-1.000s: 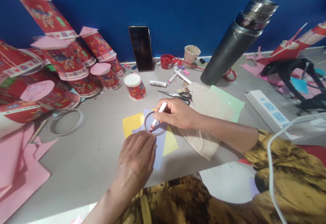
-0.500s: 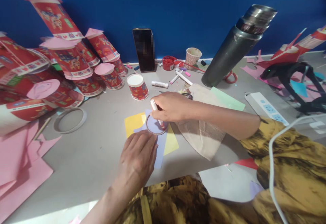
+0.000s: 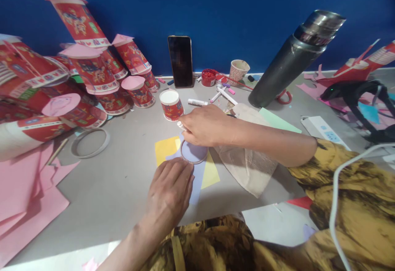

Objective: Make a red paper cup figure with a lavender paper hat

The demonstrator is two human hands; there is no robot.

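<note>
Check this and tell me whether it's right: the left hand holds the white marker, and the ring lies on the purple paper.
Wrong hand: the head view shows the right hand holding the white marker. The ring does lie on the purple paper.

A place for paper craft is shown by the grey table, where coloured paper, markers and decorated cups are spread before a blue wall; whether it is classroom or office cannot be judged well.
</note>
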